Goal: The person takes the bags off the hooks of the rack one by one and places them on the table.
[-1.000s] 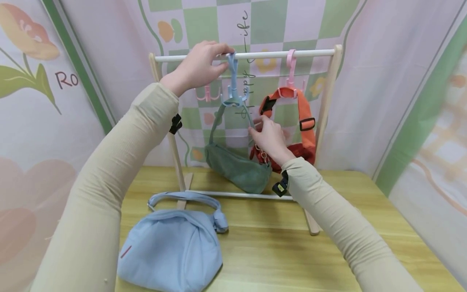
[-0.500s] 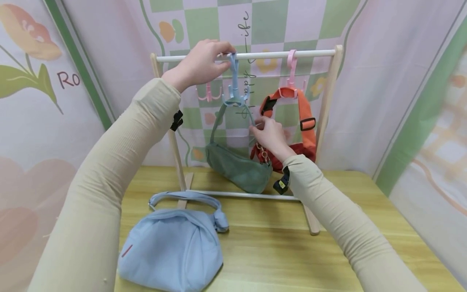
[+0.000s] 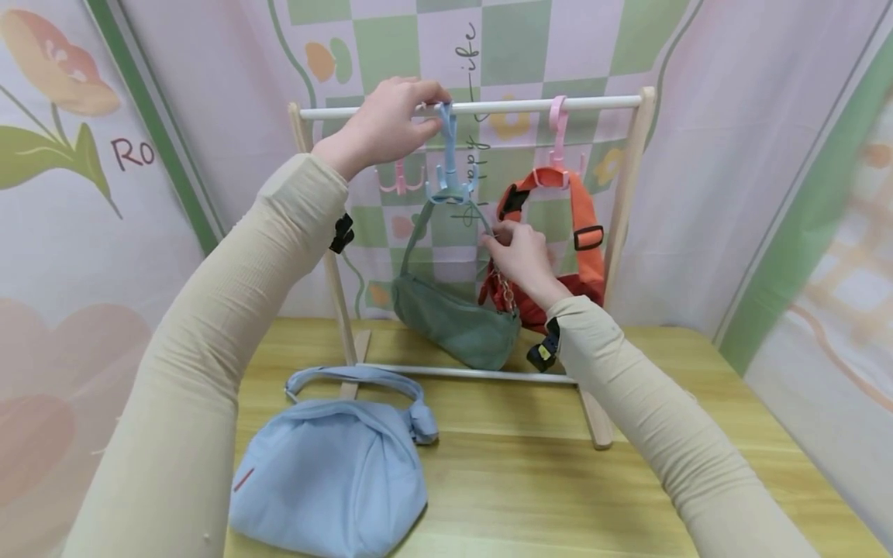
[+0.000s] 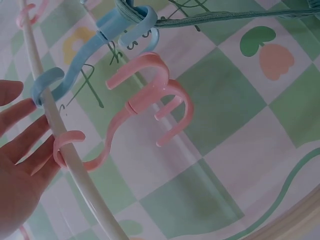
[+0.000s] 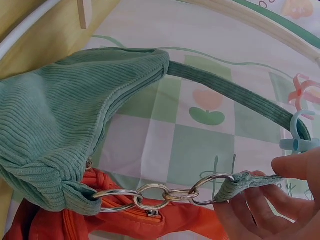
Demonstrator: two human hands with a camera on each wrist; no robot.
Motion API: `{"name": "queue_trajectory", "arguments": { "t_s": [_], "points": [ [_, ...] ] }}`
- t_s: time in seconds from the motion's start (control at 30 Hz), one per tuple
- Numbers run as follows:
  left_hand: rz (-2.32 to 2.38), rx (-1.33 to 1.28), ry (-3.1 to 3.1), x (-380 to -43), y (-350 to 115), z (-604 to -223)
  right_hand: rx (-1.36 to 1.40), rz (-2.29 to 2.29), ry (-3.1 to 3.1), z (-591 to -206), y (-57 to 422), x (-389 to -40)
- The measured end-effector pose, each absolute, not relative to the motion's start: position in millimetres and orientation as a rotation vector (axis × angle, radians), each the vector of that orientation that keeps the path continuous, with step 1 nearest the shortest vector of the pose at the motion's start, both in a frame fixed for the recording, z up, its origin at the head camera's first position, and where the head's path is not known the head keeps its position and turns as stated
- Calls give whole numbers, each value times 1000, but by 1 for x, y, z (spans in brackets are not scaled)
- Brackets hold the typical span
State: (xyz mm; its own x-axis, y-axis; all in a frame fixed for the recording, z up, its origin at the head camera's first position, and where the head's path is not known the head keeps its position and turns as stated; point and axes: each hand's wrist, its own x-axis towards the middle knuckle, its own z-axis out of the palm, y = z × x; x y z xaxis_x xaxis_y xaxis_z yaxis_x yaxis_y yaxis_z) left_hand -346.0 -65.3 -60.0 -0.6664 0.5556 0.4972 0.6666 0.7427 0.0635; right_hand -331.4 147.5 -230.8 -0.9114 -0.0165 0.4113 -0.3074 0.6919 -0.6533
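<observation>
And here's the green bag (image 3: 456, 322), hanging by its strap (image 5: 232, 92) from the blue hook (image 3: 449, 151), its right hand-side chain (image 5: 165, 196) leading up to the strap end pinched by the right hand (image 3: 522, 256). Up top, the left hand (image 3: 387, 116) has its fingers extended, touching the white rod (image 3: 516, 105) beside that hook. The red bag (image 3: 586, 291) hangs alongside; the pale blue bag (image 3: 328, 473) lies in front on the wood-grain table (image 3: 530, 480). Behind, a green-and-white checkered cloth (image 3: 516, 43)! Since a second ago, the right hand has edged slightly up and rightward; the left holds its place.
</observation>
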Motion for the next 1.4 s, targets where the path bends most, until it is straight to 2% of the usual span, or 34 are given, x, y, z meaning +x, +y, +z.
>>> {"name": "queue_trajectory", "arguments": {
  "t_s": [1.4],
  "points": [
    [-339, -896, -2457, -347, -63, -66, 338, 1015, -2326, -188, 146, -325]
  ]
}}
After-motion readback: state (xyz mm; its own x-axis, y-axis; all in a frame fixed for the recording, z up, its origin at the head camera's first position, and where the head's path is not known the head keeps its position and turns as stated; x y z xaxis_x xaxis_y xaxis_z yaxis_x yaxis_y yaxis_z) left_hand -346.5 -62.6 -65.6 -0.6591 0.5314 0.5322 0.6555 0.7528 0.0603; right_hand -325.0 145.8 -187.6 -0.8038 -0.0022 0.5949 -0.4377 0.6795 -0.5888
